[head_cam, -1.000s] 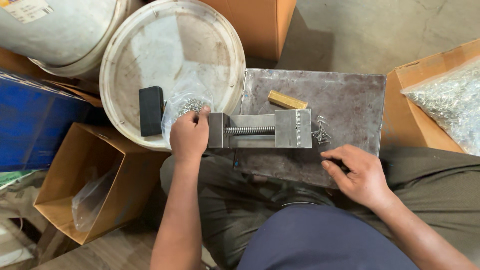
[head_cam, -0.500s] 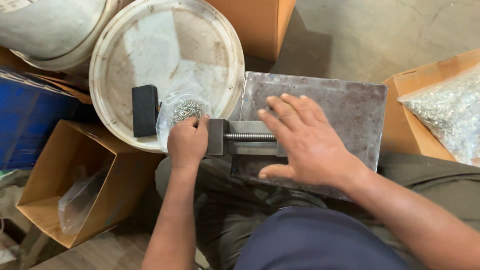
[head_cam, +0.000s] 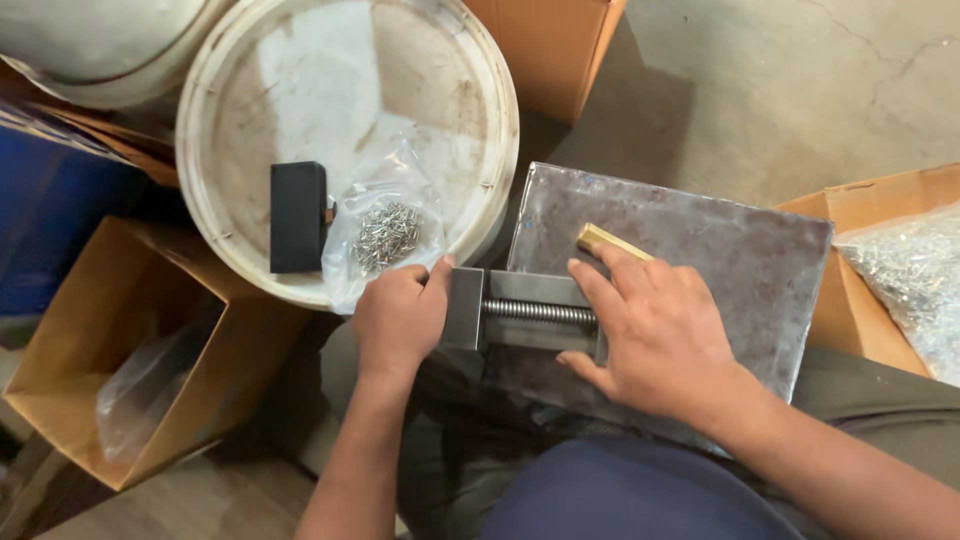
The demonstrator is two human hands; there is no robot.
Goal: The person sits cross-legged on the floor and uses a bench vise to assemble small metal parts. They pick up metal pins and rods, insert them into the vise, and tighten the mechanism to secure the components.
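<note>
Resting on a grey rusty steel plate point(head_cam: 720, 250) across the person's lap, the small grey steel vise point(head_cam: 525, 315) lies with its long axis left to right, parallel to the near edge of the plate. Its threaded screw point(head_cam: 540, 311) runs the same way. The left hand point(head_cam: 400, 320) is clenched on the left end of the vise; the right hand point(head_cam: 655, 335) lies flat and released over the right end, fingers toward a short brass bar point(head_cam: 600, 240) just behind. Beyond the left edge, a white bucket lid point(head_cam: 340, 110) carries a black block point(head_cam: 297, 216) and a clear bag of small screws point(head_cam: 385, 235).
</note>
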